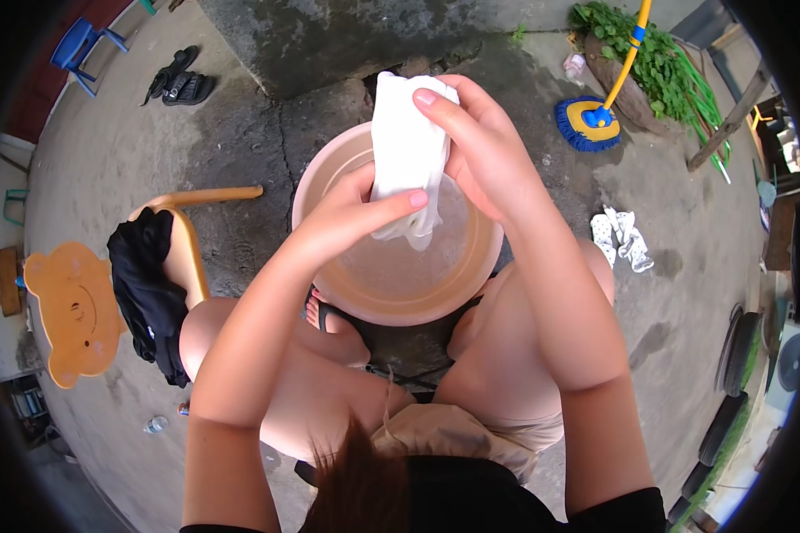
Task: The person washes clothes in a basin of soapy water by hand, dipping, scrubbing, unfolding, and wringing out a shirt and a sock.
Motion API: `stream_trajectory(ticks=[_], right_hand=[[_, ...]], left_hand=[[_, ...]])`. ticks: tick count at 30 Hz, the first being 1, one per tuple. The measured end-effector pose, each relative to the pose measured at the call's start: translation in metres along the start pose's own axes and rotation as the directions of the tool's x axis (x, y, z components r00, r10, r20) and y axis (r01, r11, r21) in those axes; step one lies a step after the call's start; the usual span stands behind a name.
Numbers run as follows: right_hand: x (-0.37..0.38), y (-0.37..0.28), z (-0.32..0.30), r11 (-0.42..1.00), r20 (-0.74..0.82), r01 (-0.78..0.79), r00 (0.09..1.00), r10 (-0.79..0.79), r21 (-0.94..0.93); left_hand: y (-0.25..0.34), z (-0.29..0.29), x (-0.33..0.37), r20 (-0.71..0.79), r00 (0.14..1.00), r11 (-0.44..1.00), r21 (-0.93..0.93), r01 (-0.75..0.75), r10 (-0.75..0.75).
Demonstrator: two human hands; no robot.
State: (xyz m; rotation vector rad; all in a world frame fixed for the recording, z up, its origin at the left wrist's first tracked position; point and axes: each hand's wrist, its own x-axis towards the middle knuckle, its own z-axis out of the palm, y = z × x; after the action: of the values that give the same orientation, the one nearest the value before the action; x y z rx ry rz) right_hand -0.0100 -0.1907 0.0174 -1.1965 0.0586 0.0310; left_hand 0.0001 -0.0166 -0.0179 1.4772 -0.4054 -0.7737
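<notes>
Over a pink-beige basin (484, 266) of cloudy water, I hold up a bunched white cloth (407, 124). It looks wet, and its thin lower end hangs toward the water. My left hand (354, 213) is closed on the lower part, thumb across the front. Higher up, my right hand (482, 142) grips the right side, its thumb near the top and its other fingers partly behind the cloth. The basin stands on the ground between my feet.
To the left is a yellow chair (71, 306) with a black garment (147, 284) draped on it. Spotted white socks (627, 240) lie on the concrete at right. A blue-and-yellow mop (588, 123) stands beyond, and black sandals (182, 80) lie far left.
</notes>
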Motion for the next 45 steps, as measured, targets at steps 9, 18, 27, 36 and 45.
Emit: stream_trajectory(ticks=[9, 18, 27, 36, 45], right_hand=[[0.012, 0.013, -0.023, 0.867, 0.005, 0.103, 0.993, -0.116, -0.487], [0.000, 0.006, -0.023, 0.586, -0.116, -0.309, 0.932, 0.343, -0.749], [-0.005, 0.022, -0.009, 0.863, 0.273, -0.289, 0.865, 0.421, -0.416], [-0.009, 0.011, 0.011, 0.966, 0.308, -0.135, 0.949, 0.062, 0.220], [-0.007, 0.001, 0.012, 0.876, 0.135, -0.184, 0.981, 0.138, 0.446]], left_hand=[[0.000, 0.004, 0.003, -0.049, 0.999, 0.999, -0.045, 0.001, -0.003], [0.017, -0.001, -0.005, -0.112, 0.993, 0.999, -0.016, -0.033, 0.031], [0.011, 0.007, -0.008, 0.065, 0.998, 0.996, 0.090, -0.013, 0.007], [-0.012, 0.009, 0.003, -0.015, 0.985, 0.934, 0.317, 0.166, -0.169], [-0.044, 0.041, 0.035, -0.156, 0.966, 0.919, 0.368, -0.139, 0.208]])
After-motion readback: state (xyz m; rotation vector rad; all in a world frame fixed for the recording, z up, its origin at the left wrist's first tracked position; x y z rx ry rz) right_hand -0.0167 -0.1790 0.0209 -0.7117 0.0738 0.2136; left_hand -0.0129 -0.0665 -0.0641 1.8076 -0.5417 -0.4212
